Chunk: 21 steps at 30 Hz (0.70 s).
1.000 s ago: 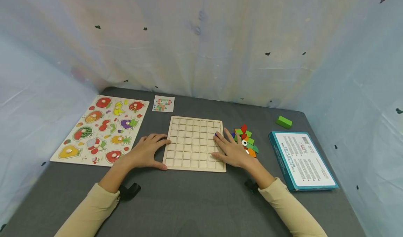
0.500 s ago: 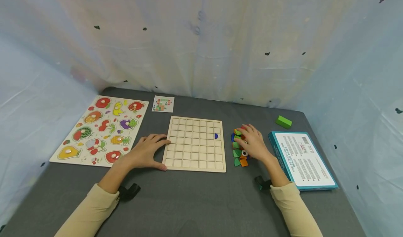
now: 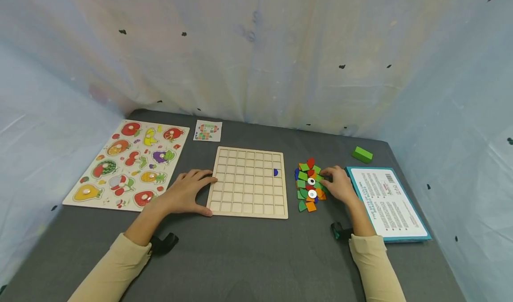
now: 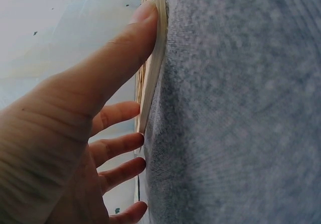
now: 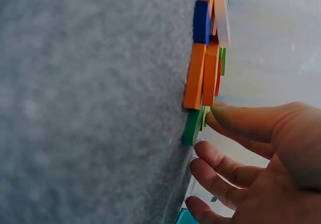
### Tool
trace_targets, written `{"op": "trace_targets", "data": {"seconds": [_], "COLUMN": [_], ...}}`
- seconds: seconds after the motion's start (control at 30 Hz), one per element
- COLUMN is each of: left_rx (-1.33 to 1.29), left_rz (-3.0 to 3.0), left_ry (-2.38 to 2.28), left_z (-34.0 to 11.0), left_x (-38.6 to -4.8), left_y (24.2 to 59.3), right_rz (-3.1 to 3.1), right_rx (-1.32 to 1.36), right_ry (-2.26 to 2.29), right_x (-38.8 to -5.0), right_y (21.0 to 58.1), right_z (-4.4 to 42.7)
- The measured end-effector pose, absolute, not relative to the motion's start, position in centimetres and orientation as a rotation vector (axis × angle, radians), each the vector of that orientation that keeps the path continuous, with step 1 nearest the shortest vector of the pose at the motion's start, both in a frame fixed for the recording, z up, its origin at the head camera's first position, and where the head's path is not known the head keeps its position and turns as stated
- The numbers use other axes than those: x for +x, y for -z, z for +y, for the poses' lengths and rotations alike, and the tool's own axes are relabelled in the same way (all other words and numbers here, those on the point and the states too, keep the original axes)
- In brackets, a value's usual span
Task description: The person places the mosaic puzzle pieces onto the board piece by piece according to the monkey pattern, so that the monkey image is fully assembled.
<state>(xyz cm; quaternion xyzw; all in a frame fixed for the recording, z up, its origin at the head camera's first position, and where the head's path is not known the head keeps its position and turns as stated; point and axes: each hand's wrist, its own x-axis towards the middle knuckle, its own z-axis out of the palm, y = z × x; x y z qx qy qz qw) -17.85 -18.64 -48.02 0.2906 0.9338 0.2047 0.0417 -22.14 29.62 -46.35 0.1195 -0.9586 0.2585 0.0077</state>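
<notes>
A wooden grid board (image 3: 248, 182) lies flat on the grey table, with one blue half-round piece (image 3: 275, 172) in a cell near its right side. My left hand (image 3: 182, 194) rests at the board's left edge, fingers spread; in the left wrist view the thumb touches the board's edge (image 4: 154, 68). To the right of the board is a pile of coloured pieces (image 3: 302, 184), green, red, orange, blue and white. My right hand (image 3: 340, 185) is at the pile's right side, thumb and index finger close together by green pieces; whether they pinch one is unclear.
A fruit puzzle board (image 3: 134, 188) lies at the left. Behind the grid board is a small pattern card (image 3: 208, 131). At the right are a teal and white box (image 3: 388, 204) and a green block (image 3: 362, 155) behind it. Pale sheeting (image 3: 256, 61) hangs around the table.
My right hand has moved right, off the grid board, over the pile and to its right side, uncovering the blue piece. Pieces in the pile have shifted. My left hand stays put.
</notes>
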Motion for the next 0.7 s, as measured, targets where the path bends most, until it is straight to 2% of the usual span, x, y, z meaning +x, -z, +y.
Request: {"op": "trace_targets", "data": {"seconds": [0.7], "left_rx": [0.889], "left_rz": [2.864], "left_ry": [-0.616], "left_z": [-18.61], "left_x": [-17.81], "left_y": [48.1], "right_rz": [-3.032], "right_rx": [0.335], "right_ry": [-0.859], "right_x": [-21.65], "right_y": [46.39], "right_z": [30.11]}}
